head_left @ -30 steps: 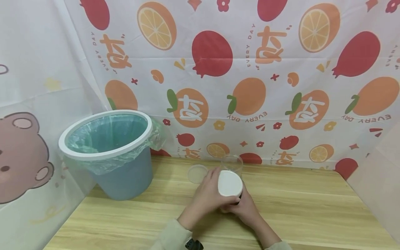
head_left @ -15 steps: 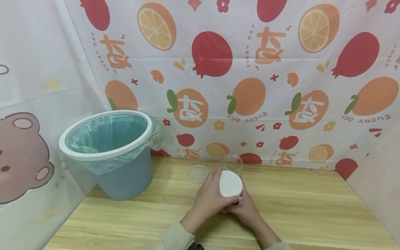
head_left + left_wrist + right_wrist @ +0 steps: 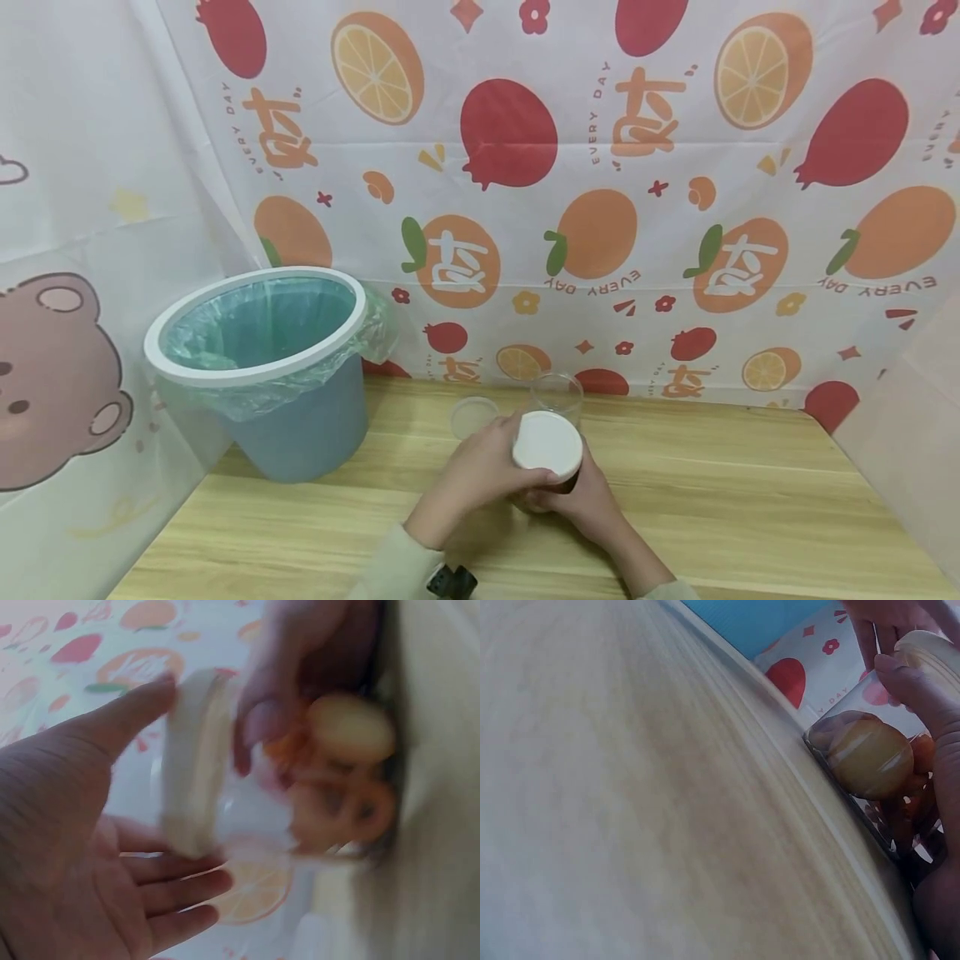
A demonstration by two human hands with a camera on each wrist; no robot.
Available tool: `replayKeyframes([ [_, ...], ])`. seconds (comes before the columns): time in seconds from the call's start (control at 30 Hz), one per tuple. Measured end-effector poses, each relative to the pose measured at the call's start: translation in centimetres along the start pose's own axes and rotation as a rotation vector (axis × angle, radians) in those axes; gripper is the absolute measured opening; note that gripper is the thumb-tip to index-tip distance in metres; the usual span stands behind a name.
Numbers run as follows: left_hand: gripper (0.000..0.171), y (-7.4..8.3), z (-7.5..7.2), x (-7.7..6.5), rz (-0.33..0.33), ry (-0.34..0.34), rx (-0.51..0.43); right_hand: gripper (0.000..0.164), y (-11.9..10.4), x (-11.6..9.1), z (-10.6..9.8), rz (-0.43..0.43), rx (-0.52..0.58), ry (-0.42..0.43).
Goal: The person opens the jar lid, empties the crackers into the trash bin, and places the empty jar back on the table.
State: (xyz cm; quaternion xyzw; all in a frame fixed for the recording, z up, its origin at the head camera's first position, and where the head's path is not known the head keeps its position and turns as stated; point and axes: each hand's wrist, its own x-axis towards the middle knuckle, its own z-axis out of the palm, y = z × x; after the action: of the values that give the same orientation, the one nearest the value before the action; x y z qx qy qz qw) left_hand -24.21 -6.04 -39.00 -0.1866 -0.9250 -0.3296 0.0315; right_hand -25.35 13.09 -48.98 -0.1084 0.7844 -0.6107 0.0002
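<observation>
A clear jar (image 3: 840, 727) with a white lid (image 3: 547, 446) stands upright on the table, holding brown and pale round pieces whose kind is unclear. My left hand (image 3: 487, 467) is at the lid, thumb on one side and fingers on the other, as the left wrist view shows with blur. From the right, my right hand (image 3: 592, 504) grips the jar's body, its thumb lying across the clear wall just below the lid. The palm hides much of the jar in the head view.
Just behind the jar is a clear, open-topped container (image 3: 557, 387). A translucent flat disc (image 3: 474, 417) lies to its left. A blue bin (image 3: 300, 425) with a white rim and green liner stands at the left. Printed cloth (image 3: 510, 292) hangs along the table's back edge.
My left hand and wrist have shifted left and turned a little around the lid, so more of its white top shows. My right hand stays at the jar's body.
</observation>
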Motion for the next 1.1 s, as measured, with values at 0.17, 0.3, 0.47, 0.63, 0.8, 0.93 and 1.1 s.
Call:
replayKeyframes([
  [0.17,0.071,-0.4,-1.8,-0.2,0.06,-0.057,0.028,0.107,0.2,0.0,-0.1,-0.022,-0.003,0.0],
  [0.3,0.043,-0.6,-2.5,-0.3,0.065,-0.055,0.058,0.111,0.2,0.0,-0.2,-0.027,-0.009,-0.004],
  [0.47,0.02,-0.6,-3.0,-0.5,0.081,-0.029,0.094,0.111,0.0,0.0,-0.1,-0.018,-0.002,-0.012],
  [0.63,0.021,-0.8,-3.1,-0.4,0.065,0.007,0.101,0.11,0.0,0.0,-0.1,-0.038,-0.005,-0.016],
  [0.8,0.063,-1.3,-2.7,-0.1,0.02,0.02,0.078,0.109,0.1,0.0,-0.1,-0.036,0.008,-0.018],
  [0.93,0.091,-1.9,-1.9,0.3,0.019,-0.004,0.032,0.108,0.1,0.0,-0.2,-0.038,0.018,-0.02],
  [1.1,0.105,-2.4,-0.6,0.7,0.04,-0.021,-0.055,0.109,0.2,0.1,-0.2,-0.029,-0.004,-0.016],
])
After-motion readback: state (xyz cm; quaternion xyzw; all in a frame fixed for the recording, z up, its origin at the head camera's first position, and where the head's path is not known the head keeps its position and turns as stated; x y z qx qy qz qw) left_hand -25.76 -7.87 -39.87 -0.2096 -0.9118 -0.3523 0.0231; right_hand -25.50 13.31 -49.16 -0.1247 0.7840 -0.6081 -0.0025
